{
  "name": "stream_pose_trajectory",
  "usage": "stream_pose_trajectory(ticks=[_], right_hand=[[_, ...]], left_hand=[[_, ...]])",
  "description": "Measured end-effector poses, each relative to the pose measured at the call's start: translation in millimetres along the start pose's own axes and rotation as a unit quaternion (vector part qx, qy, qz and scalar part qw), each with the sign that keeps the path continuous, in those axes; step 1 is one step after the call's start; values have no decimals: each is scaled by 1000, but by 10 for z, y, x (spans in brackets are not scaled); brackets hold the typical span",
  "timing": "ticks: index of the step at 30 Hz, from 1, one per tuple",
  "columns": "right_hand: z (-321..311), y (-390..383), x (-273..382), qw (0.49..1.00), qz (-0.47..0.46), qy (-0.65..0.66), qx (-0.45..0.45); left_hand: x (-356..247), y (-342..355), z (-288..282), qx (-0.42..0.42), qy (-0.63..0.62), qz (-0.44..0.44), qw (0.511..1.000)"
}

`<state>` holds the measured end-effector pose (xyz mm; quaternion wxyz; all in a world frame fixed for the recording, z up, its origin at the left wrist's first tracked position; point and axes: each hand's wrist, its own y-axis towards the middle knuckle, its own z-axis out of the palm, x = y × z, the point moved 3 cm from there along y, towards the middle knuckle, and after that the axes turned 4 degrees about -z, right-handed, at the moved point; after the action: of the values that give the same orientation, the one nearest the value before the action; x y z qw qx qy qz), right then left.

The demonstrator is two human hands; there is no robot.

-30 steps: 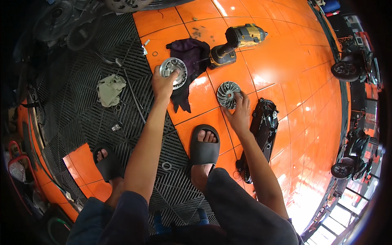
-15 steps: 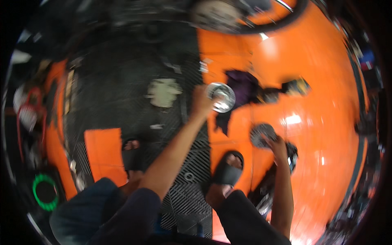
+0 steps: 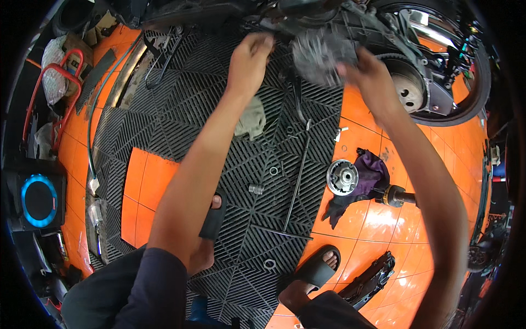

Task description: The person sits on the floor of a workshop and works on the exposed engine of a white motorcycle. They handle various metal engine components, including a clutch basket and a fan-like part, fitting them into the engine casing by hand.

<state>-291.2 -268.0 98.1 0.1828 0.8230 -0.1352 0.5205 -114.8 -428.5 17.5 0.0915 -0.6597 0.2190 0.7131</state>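
Note:
My right hand holds a grey finned metal disc by its right edge, smeared by motion. It is up in front of the motor scooter's underside. My left hand is to the left of the disc with its fingers curled in. Whether anything is in those fingers is hidden. A silver round pulley part with a centre hub lies on the orange floor, against a dark purple cloth.
A wheel stands at the upper right. On the black ribbed mat are a pale cloth, a long metal bar, a socket and rings. A black cover lies by my right foot. A round-lit speaker stands left.
My left hand has let go of the silver pulley part and moved up toward the scooter. My right hand has carried the finned disc from low on the right up to the scooter.

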Motion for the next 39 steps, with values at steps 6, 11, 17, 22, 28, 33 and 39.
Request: stream_pose_trajectory(ticks=[6,11,17,22,28,33,39], right_hand=[[559,898,-504,975,-56,180,-119],[584,957,-495,967,-45,237,-85],[575,921,-385,977,-70,189,-76],[737,1022,-483,965,-101,220,-97],[692,1147,-578,974,-152,128,-110],[667,1212,-668,962,-163,201,-87],[664,1197,-661,965,-158,182,-100]], left_hand=[[46,656,71,24,75,109,991],[297,1139,-75,3,268,310,912],[259,908,20,-21,11,112,993],[231,897,37,-48,-85,30,995],[222,945,44,-80,-57,61,993],[275,1029,9,-81,-22,71,994],[345,996,108,-101,-102,107,984]])
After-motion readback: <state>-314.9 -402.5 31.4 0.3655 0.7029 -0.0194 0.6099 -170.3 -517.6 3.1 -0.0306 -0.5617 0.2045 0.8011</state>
